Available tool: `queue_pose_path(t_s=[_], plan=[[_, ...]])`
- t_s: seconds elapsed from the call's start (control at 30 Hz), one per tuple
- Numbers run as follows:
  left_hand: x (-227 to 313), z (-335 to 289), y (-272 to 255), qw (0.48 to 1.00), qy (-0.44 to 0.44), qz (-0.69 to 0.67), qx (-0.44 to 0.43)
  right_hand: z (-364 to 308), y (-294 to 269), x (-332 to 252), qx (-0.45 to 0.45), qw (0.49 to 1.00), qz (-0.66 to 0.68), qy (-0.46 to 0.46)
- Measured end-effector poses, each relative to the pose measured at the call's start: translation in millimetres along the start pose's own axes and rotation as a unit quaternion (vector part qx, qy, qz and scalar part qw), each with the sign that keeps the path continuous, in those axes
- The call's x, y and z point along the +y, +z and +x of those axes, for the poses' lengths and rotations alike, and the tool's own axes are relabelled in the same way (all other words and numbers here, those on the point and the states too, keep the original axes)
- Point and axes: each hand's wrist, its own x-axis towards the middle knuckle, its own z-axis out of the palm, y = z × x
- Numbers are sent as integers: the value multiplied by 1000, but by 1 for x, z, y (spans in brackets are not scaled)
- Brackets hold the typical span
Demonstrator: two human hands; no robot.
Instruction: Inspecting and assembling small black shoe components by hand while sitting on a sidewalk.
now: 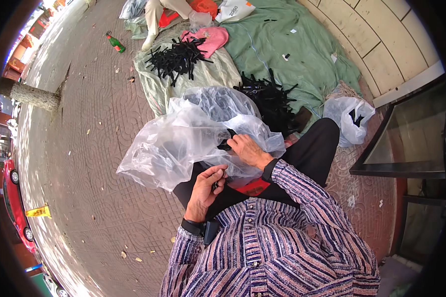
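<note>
A clear plastic bag (pixel 168 143) lies crumpled across my lap, with dark contents showing at its opening. My left hand (pixel 207 190) is closed in front of my body, just below the bag, with a small black piece (pixel 214 186) in its curled fingers. Over the bag's opening, my right hand (pixel 251 150) has bent fingers pressed together beside something black. What they grip is partly hidden by the plastic. Past the bag sits a pile of black strips (pixel 275 106), and a second heap of black strips (pixel 178 59) lies farther off on pale sacking.
A green sheet (pixel 277 39) covers the ground toward the tiled wall (pixel 371 39). At right stand a white plastic bag (pixel 349 119) and a dark-framed glass panel (pixel 406 133). Another person's leg (pixel 152 22), a pink cloth (pixel 210 40) and a green bottle (pixel 116 43) are farther away.
</note>
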Motion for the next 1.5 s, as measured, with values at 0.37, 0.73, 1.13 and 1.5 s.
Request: queue_pose_path(t_s=[0.37, 0.73, 1.13, 1.5], plan=[[0, 0, 4, 998, 54, -33, -23, -16, -69, -34, -15, 767, 594, 242], [5, -20, 28, 989, 90, 116, -10, -50, -107, -79, -83, 707, 647, 275], [6, -29, 36, 981, 121, 150, -39, -43, -106, -86, -89, 570, 765, 285], [3, -36, 41, 960, 150, 237, -9, -48, -113, -83, -154, 699, 633, 295]])
